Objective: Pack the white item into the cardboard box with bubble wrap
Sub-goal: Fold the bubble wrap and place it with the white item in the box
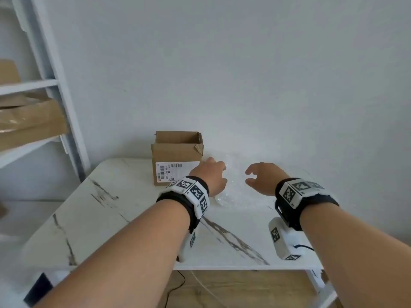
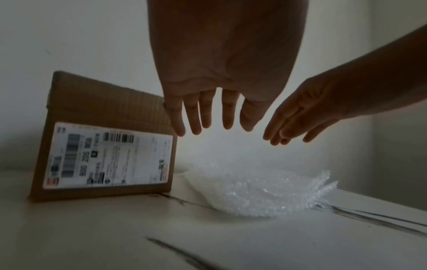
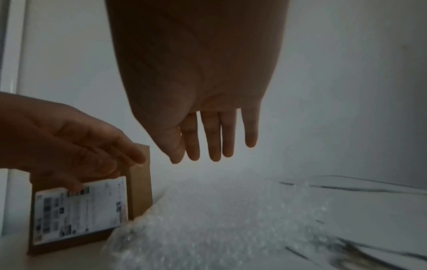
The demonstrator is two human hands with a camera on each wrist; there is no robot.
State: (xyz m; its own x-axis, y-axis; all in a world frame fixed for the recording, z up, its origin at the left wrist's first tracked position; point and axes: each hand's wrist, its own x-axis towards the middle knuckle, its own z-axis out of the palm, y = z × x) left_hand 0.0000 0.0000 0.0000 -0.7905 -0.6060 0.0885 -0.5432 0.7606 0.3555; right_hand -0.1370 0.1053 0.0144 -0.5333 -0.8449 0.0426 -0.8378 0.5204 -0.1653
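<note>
Left hand (image 1: 213,176) and right hand (image 1: 263,177), fingers spread and empty, hover mid-frame over bubble wrap (image 2: 258,191), apparently poised to lift it; cardboard box (image 1: 177,158) open beside.

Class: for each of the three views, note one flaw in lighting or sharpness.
Head view: bright, bubble wrap washes out against the pale table. Left wrist view: left hand a dark, backlit shape. Right wrist view: dim; box label smeared unreadable.
</note>
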